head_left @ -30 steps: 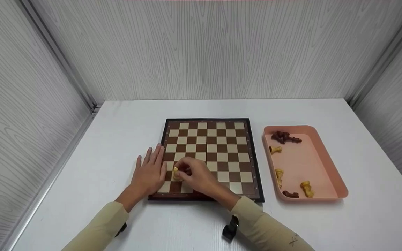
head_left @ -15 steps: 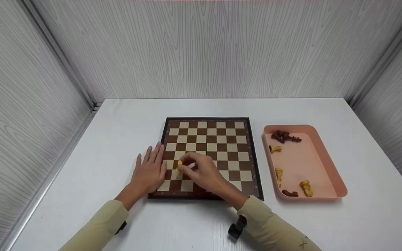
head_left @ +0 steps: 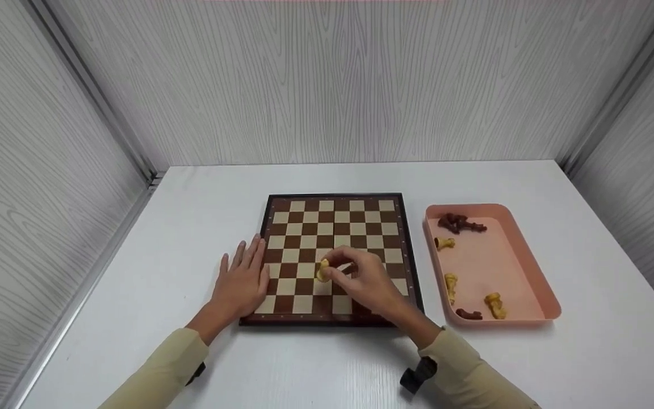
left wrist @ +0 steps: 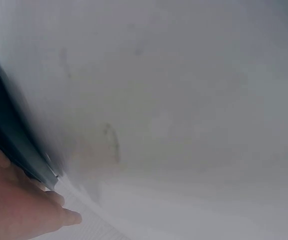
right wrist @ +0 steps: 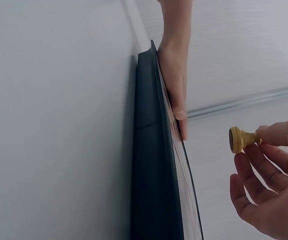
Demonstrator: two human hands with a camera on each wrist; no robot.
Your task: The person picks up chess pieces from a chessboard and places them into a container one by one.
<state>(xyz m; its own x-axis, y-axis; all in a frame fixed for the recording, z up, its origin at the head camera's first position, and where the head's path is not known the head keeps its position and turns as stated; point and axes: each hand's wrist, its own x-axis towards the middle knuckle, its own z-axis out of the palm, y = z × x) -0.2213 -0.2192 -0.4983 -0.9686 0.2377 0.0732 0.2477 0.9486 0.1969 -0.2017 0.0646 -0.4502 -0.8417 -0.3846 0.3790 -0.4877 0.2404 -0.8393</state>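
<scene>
My right hand [head_left: 364,281] pinches a yellow chess piece [head_left: 322,271] between thumb and fingers above the front middle of the chessboard [head_left: 310,229]. In the right wrist view the piece [right wrist: 239,140] shows its round dark base, held clear of the board's surface. Its top is covered by the fingertips, so its exact kind is hard to tell. My left hand [head_left: 240,287] lies flat with straight fingers along the board's left edge, the thumb on the board. Part of the left hand [left wrist: 18,210] shows beside the board's dark side in the left wrist view.
A pink tray [head_left: 523,250] stands right of the board. Inside lie a cluster of dark chess pieces [head_left: 458,222], several yellow pieces [head_left: 495,305] and a dark piece [head_left: 468,314] near the front. Grey wood-grain walls [head_left: 361,85] enclose the white table [head_left: 327,363].
My right hand has lifted the yellow chess piece from the board's front left and carried it to the right. The left hand has stayed in place.
</scene>
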